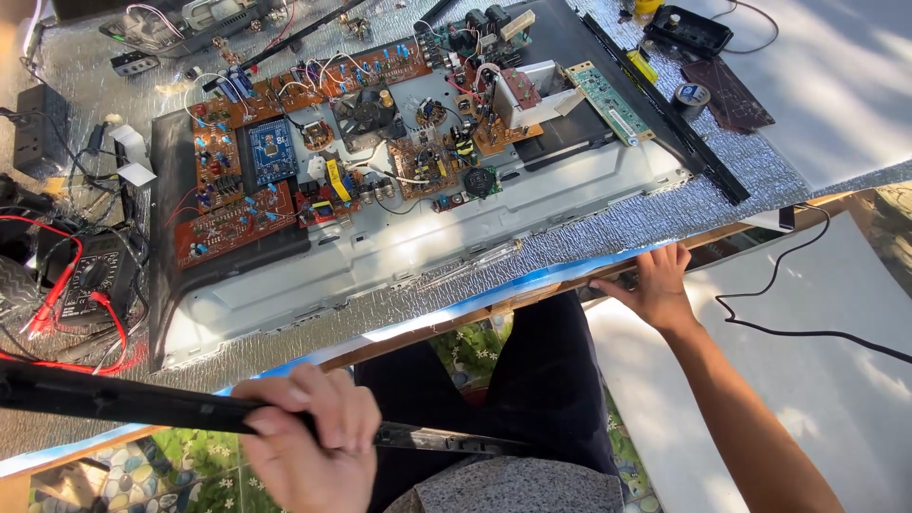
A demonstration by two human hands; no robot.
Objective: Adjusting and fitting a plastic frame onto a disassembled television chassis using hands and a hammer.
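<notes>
My left hand (309, 432) is closed around a long black plastic strip (114, 401) that runs from the left edge across my lap to about the middle. My right hand (654, 283) rests with fingers spread on the near edge of the table (532, 290). On the table lies an opened flat screen chassis (399, 252), back up, with brown circuit boards (237, 223), a blue board (271, 150), a green board (608, 100) and many wires.
A multimeter (90, 285) with red leads sits at the left. A second black strip (665, 114) lies along the chassis's right side. A tape roll (691, 96) and a black box (688, 30) are at the back right. A black cable (798, 332) crosses the floor.
</notes>
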